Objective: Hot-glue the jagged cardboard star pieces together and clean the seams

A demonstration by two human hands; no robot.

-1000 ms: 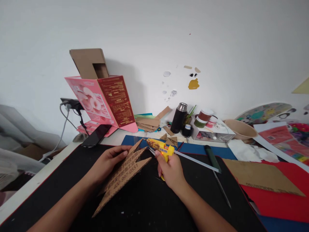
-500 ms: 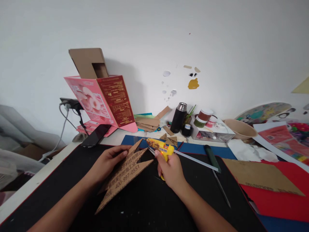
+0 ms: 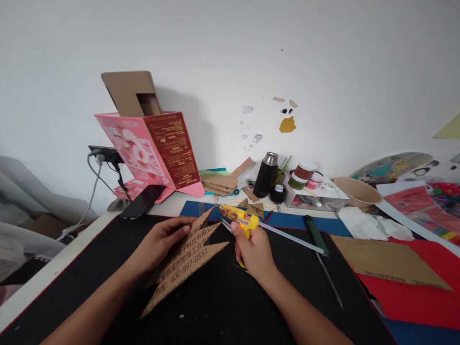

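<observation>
My left hand [image 3: 167, 239] pinches a cut piece of cardboard [image 3: 192, 258] with pointed ends and dark printed characters, its thumb on the printed face. In my right hand [image 3: 253, 249] is a yellow glue gun [image 3: 237, 215], with a long pale glue stick [image 3: 291, 236] sticking out of its back. The nozzle points left, close to the cardboard's upper tip; I cannot tell whether it touches. A thin metal pointed tool [image 3: 226, 224] shows under the gun, beside my right thumb; its other end is hidden by the hand.
A black mat [image 3: 230, 306] covers the desk front. On the right lie a green-handled knife [image 3: 314, 235], a flat cardboard sheet [image 3: 388, 262] and red paper [image 3: 427, 304]. Behind stand a black flask [image 3: 266, 175], paint jars [image 3: 305, 171] and a pink box [image 3: 134, 151]; a phone [image 3: 143, 201] lies left.
The cardboard has tilted slightly so its printed face shows more, and its upper tip sits a little nearer the nozzle. Both hands stay almost in place.
</observation>
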